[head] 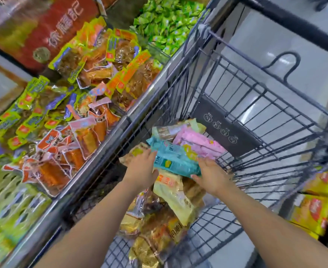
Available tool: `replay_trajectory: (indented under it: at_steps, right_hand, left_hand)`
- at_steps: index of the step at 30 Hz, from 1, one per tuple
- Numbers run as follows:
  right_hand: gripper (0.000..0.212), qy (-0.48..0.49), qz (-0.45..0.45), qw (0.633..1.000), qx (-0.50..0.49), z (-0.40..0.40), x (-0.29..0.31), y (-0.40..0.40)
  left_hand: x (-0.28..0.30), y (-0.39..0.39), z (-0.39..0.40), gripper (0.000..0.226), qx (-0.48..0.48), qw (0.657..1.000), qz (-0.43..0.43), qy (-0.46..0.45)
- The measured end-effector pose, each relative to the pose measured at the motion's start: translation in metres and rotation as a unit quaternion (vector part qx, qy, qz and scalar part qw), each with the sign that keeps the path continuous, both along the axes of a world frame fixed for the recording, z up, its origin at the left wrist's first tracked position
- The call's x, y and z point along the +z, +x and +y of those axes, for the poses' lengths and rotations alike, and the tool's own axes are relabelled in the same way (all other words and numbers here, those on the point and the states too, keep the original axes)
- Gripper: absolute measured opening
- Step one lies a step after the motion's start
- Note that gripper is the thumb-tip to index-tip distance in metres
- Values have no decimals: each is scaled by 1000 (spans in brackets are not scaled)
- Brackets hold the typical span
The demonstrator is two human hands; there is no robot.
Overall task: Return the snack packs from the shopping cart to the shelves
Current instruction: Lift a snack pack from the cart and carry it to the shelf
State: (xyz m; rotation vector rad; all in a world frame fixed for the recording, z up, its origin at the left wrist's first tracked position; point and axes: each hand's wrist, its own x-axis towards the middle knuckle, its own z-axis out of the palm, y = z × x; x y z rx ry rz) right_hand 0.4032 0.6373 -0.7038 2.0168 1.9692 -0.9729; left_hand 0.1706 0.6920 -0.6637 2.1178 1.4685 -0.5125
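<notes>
Inside shopping cart [236, 105], left hand [142, 168] and right hand [212, 176] gripped teal snack pack [173, 158]; several packs left below, not yet shelved.

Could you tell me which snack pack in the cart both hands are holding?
The teal pack, held between both hands, beside the pink pack.

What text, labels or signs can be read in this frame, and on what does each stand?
"徐福記": large pale characters on the red box above the snack bins, seen tilted.
Four round pictogram symbols on the dark cart panel: captions too small to read.
Teal snack pack between the left hand and right hand: print blurred, unreadable.
Pink pack, cream pack, bin snack packs: unreadable.
</notes>
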Motion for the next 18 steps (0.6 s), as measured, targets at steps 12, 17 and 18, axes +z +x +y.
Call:
replay_trajectory:
  at_steps: [12,17,18]
  right_hand:
    - [67,22,30,999,0,0,-32,-7]
    - [59,43,45,998,-13,-5,0,-7]
    - [57,52,50,997,-12,-8,10,-8]
  left_hand:
    - [-6,-11,-33,67,90,994,-66,-15]
    - [3,-12,-52,65,188,976,-99,-42]
    - [6,-10,-55,65,213,969,-114,-54]
